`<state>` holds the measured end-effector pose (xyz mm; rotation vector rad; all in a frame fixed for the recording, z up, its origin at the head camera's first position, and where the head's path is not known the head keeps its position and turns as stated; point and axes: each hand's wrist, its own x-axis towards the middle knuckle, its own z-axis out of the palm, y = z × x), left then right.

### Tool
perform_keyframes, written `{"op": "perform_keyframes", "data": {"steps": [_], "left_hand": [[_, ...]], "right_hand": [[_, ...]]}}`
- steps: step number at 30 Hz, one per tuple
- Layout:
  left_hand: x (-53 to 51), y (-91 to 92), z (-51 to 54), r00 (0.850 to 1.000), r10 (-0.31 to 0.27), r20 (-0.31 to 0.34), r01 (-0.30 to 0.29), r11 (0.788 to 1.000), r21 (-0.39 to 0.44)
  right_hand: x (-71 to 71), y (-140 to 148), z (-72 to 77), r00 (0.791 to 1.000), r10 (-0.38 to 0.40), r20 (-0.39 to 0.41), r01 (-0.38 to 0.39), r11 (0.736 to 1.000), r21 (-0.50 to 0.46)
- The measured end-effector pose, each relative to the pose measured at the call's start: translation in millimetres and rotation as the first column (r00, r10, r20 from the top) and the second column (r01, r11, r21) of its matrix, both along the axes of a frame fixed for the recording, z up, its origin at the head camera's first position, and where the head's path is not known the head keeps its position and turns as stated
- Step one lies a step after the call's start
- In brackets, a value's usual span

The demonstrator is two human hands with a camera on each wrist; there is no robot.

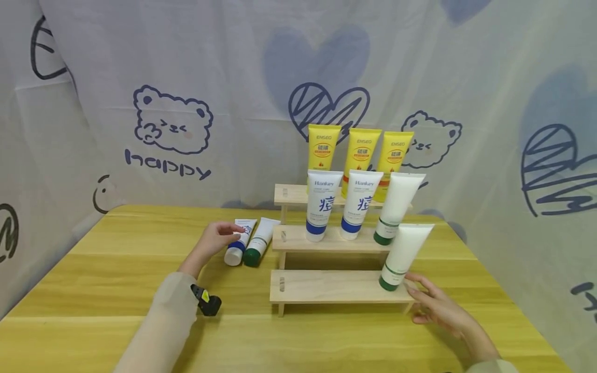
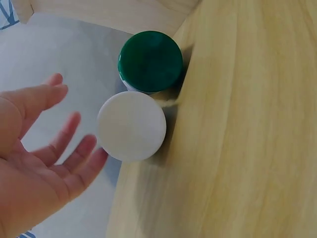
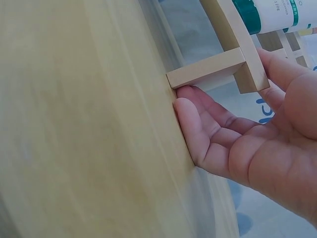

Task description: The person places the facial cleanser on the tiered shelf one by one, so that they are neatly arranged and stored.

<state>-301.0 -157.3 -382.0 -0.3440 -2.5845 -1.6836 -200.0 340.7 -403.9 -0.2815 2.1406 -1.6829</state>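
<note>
On the left of the table, my left hand reaches over a white tube with a blue band, fingers loosely spread. In the left wrist view its fingertips are beside that tube's white cap. A white tube with a green cap lies alongside. My right hand is at the right end of the bottom step of a wooden tiered stand. The right wrist view shows its fingers curled under the plank by the leg, thumb partly hidden behind the plank. A green-capped white tube stands on that step.
Two blue-banded tubes and a green-capped one stand on the middle step. Several yellow tubes stand on the top step. A patterned cloth hangs behind the wooden table.
</note>
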Motion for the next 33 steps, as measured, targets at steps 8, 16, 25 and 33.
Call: {"op": "perform_keyframes", "data": {"steps": [8,16,25,33], "left_hand": [[-3.0,-0.5,-3.9,0.985,0.060,0.161,-0.065,0.998,0.024],[-11.2,-3.2,-10.2,0.962,0.084,0.259,-0.100,0.994,0.050],[-17.6,0.7,-10.0,0.941,0.125,0.316,-0.147,0.988,0.048],[-20.0,7.4,-8.3,0.915,0.189,0.356,-0.213,0.976,0.032]], "right_hand": [[0.3,0,-0.6,1.000,-0.016,0.003,0.016,1.000,0.001],[0.7,0,-0.2,1.000,-0.019,0.003,0.019,1.000,0.002],[1.4,0,0.6,1.000,-0.015,0.007,0.015,1.000,-0.003],[1.6,0,0.8,1.000,-0.014,0.006,0.014,1.000,-0.001]]}}
